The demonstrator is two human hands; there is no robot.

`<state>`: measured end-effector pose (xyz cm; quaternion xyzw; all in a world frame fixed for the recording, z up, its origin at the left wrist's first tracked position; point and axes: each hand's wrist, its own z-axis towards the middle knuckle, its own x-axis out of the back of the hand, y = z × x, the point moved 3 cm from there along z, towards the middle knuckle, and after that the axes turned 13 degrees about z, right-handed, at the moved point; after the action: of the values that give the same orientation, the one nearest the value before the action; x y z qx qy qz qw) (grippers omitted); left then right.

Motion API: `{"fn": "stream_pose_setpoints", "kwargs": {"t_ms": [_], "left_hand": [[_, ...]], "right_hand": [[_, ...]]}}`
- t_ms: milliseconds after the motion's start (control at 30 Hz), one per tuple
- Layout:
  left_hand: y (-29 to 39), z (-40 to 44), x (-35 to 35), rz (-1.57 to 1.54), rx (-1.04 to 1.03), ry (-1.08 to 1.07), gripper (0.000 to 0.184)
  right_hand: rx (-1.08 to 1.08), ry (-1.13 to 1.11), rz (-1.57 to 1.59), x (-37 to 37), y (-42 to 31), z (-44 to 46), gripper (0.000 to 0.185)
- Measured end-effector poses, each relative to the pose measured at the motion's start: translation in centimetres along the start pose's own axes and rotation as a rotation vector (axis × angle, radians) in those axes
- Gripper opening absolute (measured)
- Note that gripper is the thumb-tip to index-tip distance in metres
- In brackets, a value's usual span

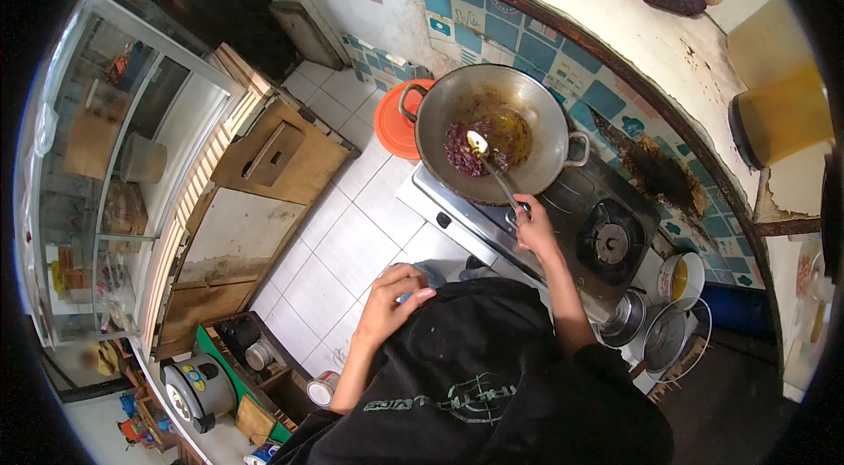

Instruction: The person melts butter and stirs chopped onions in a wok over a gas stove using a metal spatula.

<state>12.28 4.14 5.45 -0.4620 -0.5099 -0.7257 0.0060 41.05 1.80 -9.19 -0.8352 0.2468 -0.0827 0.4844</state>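
Note:
A wide metal wok [545,118] with two loop handles stands over the left end of the gas stove [571,219]. In it, dark purple-red chopped food [462,153] lies in yellowish oil. My right hand [534,226] is closed around the handle of a metal slotted spatula [498,175]. The spatula's shiny head rests among the food, near the middle of the wok. My left hand [393,296] is in front of my body, fingers loosely bent and thumb apart, with nothing visible in it.
An orange lid or tub [387,127] sits behind the wok's left side. The bare burner [610,242] is to the right, beside pots and a strainer [665,337]. A wooden cabinet [264,166] and a rice cooker [198,390] are at left. A yellow-filled container [782,131] stands far right.

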Motion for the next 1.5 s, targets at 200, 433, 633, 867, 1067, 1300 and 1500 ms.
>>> {"fn": "stream_pose_setpoints", "kwargs": {"t_ms": [200, 433, 633, 867, 1067, 1300, 1500], "left_hand": [[0.1, -0.4, -0.3, -0.041, 0.086, 0.021, 0.013], [0.3, -1.0, -1.3, -0.063, 0.079, 0.020, 0.015], [1.0, -0.3, -0.5, -0.096, 0.031, -0.011, 0.015], [-0.5, 0.4, 1.2, -0.117, 0.026, -0.019, 0.015], [-1.6, 1.1, 2.5, -0.177, 0.010, 0.017, 0.017], [-5.0, 0.5, 2.2, -0.232, 0.020, 0.034, 0.015], [-6.7, -0.5, 4.4, -0.207, 0.026, 0.100, 0.015]], "right_hand": [[0.104, 0.036, -0.231, -0.2, -1.7, -1.9, 0.028], [0.316, 0.035, -0.575, -0.5, -3.6, -3.6, 0.031], [0.279, 0.065, -0.562, -1.4, -4.6, -5.3, 0.031], [0.274, 0.189, -0.612, -1.9, -3.4, -5.9, 0.034], [0.338, 0.355, -0.621, 0.3, -4.6, -5.3, 0.035], [0.314, 0.455, -0.711, 1.9, -3.7, -1.5, 0.037], [0.403, 0.453, -0.752, 1.0, -1.2, 0.7, 0.035]]}}
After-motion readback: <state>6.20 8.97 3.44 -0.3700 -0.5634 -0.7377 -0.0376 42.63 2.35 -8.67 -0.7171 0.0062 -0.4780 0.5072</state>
